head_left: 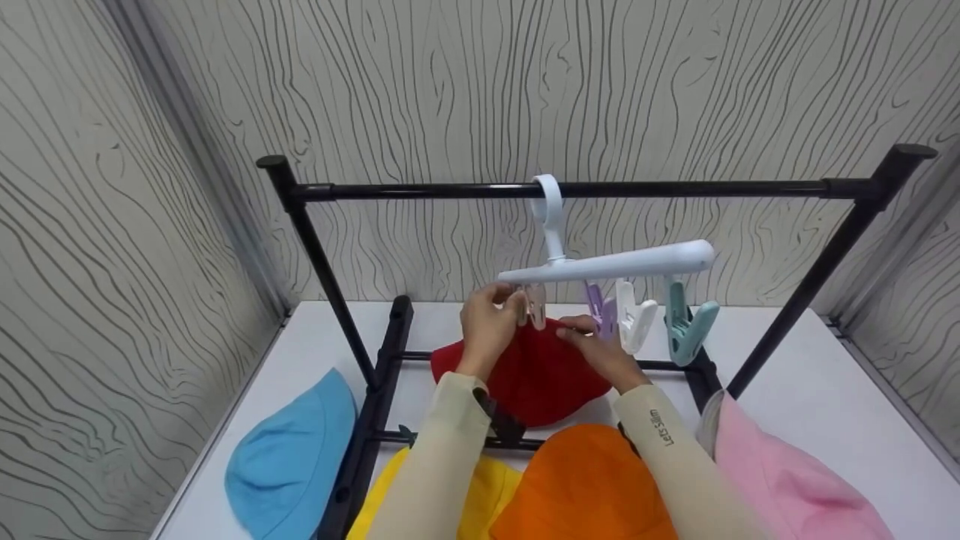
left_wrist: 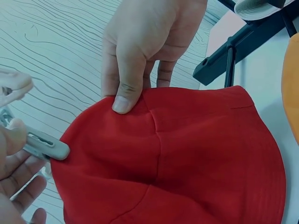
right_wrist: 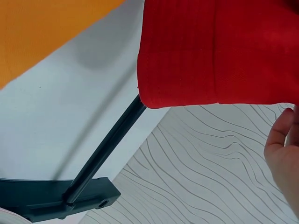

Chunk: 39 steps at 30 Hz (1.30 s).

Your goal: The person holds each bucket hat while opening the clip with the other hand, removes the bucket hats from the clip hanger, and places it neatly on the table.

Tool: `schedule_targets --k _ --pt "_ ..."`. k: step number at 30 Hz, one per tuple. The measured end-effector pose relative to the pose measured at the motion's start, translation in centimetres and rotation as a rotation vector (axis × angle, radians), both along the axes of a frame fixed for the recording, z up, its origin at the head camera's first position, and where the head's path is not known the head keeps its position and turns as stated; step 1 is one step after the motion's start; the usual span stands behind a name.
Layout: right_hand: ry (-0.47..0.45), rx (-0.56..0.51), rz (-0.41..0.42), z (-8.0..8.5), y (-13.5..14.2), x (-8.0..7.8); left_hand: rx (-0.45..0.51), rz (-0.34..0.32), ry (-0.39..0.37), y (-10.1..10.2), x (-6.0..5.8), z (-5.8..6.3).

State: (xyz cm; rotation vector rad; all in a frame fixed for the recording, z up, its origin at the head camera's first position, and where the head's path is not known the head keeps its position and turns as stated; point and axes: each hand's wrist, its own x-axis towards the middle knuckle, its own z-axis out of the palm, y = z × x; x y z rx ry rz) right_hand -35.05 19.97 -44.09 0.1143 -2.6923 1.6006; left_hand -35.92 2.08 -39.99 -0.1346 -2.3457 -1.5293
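Note:
In the head view my left hand [head_left: 489, 319] pinches a pale pink clothespin [head_left: 535, 307] under the left end of a white clip hanger [head_left: 615, 262]. A red bucket hat [head_left: 536, 375] hangs below it, crown up. My right hand [head_left: 604, 356] pinches the hat's upper edge between thumb and fingers. In the left wrist view the tip of the clothespin [left_wrist: 49, 147] overlaps the hat's edge; whether its jaws bite the cloth I cannot tell. The right wrist view shows the hat's brim [right_wrist: 177, 74] and part of my right hand [right_wrist: 285, 158].
The hanger hooks over a black rack's top bar [head_left: 420, 192]. Purple [head_left: 602, 307], white [head_left: 634, 319] and teal [head_left: 686, 326] clothespins hang to the right. Blue [head_left: 292, 457], yellow [head_left: 487, 487], orange [head_left: 585, 487] and pink [head_left: 795, 480] hats lie around the base on a white table [head_left: 847, 397].

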Motion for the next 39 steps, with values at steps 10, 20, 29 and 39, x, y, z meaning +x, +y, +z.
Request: schedule_targets --k 10,20,29,39 --pt "0.124 0.001 -0.059 -0.6 0.7 0.2 0.004 0.009 0.001 0.1 -0.1 0.1" --pt "0.190 0.106 -0.062 -0.6 1.0 0.6 0.009 -0.002 -0.062 -0.2 -0.2 0.2" --pt "0.209 0.138 -0.046 -0.7 1.2 0.7 0.024 -0.058 -0.073 -0.2 -0.2 0.3" --pt "0.081 0.010 -0.034 -0.5 1.5 0.8 0.103 -0.103 -0.139 -0.3 -0.3 0.5"
